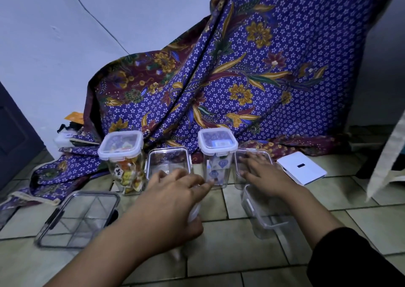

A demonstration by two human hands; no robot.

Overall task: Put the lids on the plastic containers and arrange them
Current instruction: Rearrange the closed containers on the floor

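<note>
My left hand (175,201) lies over the top of a clear container (194,212). Its thumb and fingers wrap the white lid rim, and the body below is blurred and mostly hidden. My right hand (263,175) rests flat, fingers spread, on the lid of a clear empty container (242,181). Behind stand a lidded tall container of sweets (120,151), a lidded empty clear container (167,159) and a lidded tall container of blue packets (217,144). Another clear container (265,216) sits under my right wrist.
A flat square container with black clips (79,219) lies on the tiled floor (241,254) at front left. A purple batik cloth (252,78) drapes behind the row. A white flat box (302,168) lies at the right, and small clutter (70,133) sits by the wall at the left.
</note>
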